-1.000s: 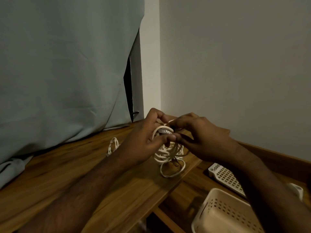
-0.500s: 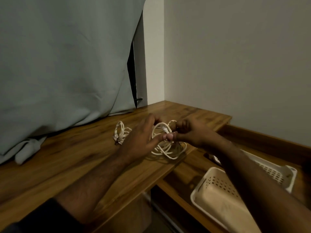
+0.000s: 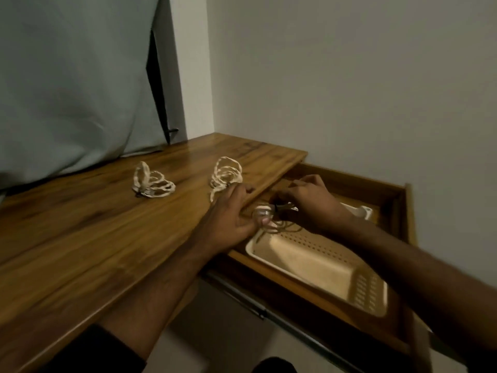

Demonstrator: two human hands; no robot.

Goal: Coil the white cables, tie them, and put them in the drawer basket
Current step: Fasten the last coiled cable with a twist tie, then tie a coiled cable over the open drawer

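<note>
A dim corner of plain walls with a grey curtain at the left; a wooden surface runs along it, with an open drawer pulled out at its right end; inside the drawer lies a cream perforated basket; two coiled white cables rest on the surface, the far coil well apart from the hands, the near coil just beside the left hand; the left hand and right hand are close together over the drawer's near corner, above the basket's far end, fingers pinched on a third bundle of cable, whose loops hang toward the basket; motion blur hides whether a tie is already on it; the step in hand appears to be finishing or lowering this bundle; the next move calls for letting it go inside the basket rim, then reaching back for the near coil
</note>
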